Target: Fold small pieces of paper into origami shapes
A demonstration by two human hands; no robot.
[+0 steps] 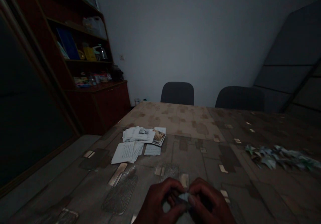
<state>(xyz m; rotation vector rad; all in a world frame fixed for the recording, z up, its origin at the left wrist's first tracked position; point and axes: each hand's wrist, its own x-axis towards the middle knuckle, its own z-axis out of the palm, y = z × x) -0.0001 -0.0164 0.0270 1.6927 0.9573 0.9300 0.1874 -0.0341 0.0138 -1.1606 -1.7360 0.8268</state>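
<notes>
Both of my hands are close together at the near edge of the patterned table. My left hand and my right hand pinch a small, pale folded paper between their fingertips. Its lower part is dark and partly hidden by the fingers. Beyond my left hand, a loose pile of printed paper sheets and cards lies on the table, one card showing a brownish picture. Far to the right of my right hand sits a heap of folded paper pieces, whitish and greenish.
Two dark chairs stand behind the table's far edge, by the wall. At the left is a reddish wooden cabinet with shelves holding a kettle, containers and other items. A jar shows near the table's far left corner.
</notes>
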